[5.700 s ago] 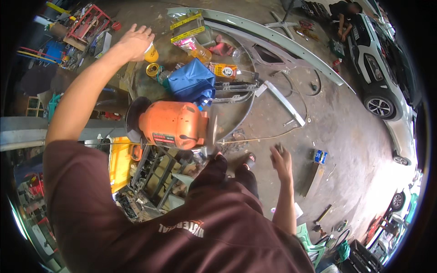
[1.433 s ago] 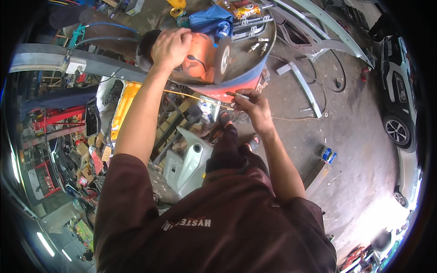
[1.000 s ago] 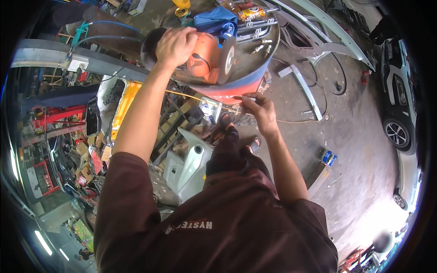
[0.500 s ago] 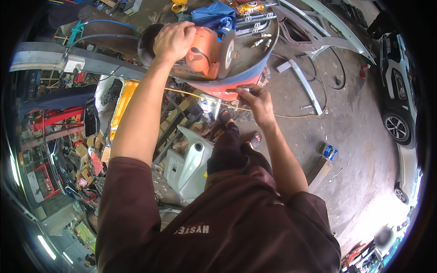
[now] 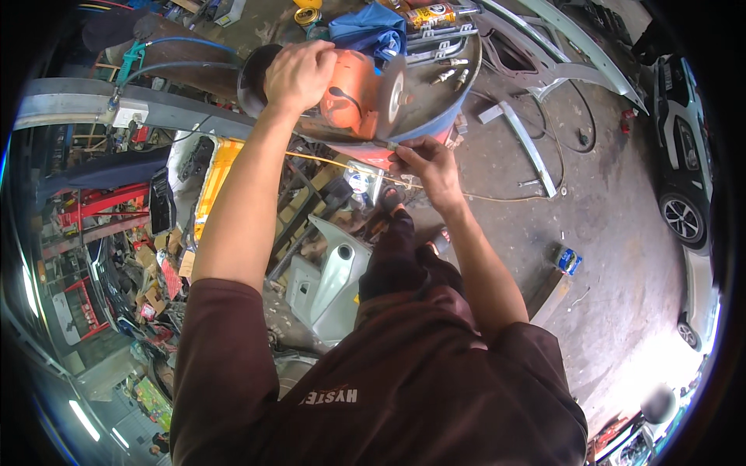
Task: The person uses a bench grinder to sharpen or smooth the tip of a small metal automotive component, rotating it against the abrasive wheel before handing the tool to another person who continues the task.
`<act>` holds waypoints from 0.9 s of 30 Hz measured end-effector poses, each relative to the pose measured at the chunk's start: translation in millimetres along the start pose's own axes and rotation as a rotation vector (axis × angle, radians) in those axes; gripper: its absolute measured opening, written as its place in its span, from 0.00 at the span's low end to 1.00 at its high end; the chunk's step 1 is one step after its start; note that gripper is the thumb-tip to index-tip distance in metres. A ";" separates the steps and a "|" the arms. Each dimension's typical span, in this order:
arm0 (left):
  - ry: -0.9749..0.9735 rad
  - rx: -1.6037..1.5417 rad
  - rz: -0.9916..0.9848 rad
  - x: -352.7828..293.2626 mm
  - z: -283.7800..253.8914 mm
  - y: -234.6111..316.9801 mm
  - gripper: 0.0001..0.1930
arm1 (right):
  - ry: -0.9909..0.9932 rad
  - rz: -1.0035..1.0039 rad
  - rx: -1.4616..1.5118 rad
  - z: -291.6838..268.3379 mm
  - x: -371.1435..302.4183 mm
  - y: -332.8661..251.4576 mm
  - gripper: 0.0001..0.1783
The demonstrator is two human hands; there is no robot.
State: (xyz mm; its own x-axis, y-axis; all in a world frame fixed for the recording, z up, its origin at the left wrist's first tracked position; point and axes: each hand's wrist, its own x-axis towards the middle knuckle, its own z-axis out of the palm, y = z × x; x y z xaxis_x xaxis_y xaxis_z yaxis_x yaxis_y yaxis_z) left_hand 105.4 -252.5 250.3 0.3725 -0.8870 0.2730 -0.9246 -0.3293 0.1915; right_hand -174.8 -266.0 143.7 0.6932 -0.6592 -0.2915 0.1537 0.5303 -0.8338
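My left hand lies over the left end of an orange bench grinder, its fingers curled round the casing. On the grinder's right side a round grinding wheel faces my right hand. My right hand pinches a small slim piece that looks like a spark plug, just below the wheel's lower edge. Fingers hide most of this piece; whether it touches the wheel I cannot tell. Several loose spark plugs lie on the blue-and-red drum under the grinder.
A blue cloth and a spray can are at the drum's far side. A yellow cable runs in front of it. A pale body panel lies by my legs. A metal bar is on the floor at right, with parked cars beyond.
My right hand has moved slightly up and left, bringing the spark plug closer to the wheel's lower edge. My left hand keeps its place on the grinder. The view has shifted slightly.
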 end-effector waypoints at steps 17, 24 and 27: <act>0.020 -0.004 0.011 0.7 1.0 -0.4 0.22 | 0.047 -0.069 0.001 -3.3 1.1 9.7 0.07; 0.026 -0.012 0.020 1.0 0.5 0.0 0.21 | 0.062 -0.078 -0.062 -11.0 -4.4 6.5 0.06; 0.020 -0.012 0.017 1.0 -0.4 1.9 0.21 | 0.055 -0.086 -0.052 -14.4 -3.4 8.4 0.05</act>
State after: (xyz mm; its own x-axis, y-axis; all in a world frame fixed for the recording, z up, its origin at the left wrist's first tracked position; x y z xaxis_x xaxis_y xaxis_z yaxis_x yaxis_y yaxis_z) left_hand 104.1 -253.8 251.3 0.3581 -0.8857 0.2956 -0.9299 -0.3099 0.1981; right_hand -186.0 -267.0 130.9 0.6393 -0.7300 -0.2418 0.1735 0.4433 -0.8794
